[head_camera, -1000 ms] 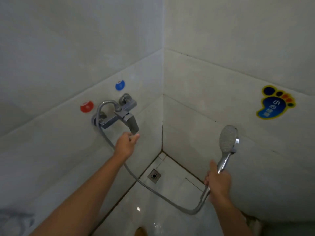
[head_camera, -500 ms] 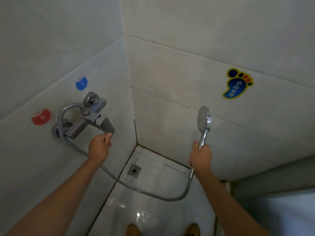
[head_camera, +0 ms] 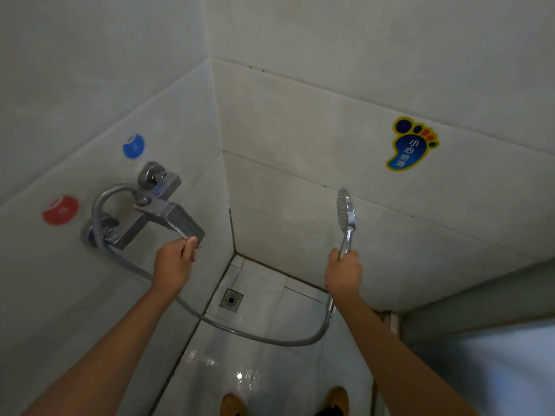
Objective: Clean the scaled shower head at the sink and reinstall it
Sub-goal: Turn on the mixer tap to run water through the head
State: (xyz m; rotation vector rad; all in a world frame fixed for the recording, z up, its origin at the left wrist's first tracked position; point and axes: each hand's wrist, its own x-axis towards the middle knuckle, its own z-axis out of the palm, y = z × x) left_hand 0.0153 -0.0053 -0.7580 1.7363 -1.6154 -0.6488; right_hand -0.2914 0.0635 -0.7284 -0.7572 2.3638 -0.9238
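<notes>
Foot sticker [head_camera: 412,144] reading 小心地滑, right hand [head_camera: 343,270] fingers clasping shower head [head_camera: 346,216], left hand [head_camera: 175,260] pinching faucet lever [head_camera: 177,219]

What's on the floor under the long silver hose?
Under the hose lie wet floor tiles and a square drain. What's inside the drain is too dark to see.

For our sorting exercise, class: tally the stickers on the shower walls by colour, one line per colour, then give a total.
Red round sticker: 1
Blue round sticker: 1
Blue and yellow footprint sticker: 1
Total: 3
</notes>
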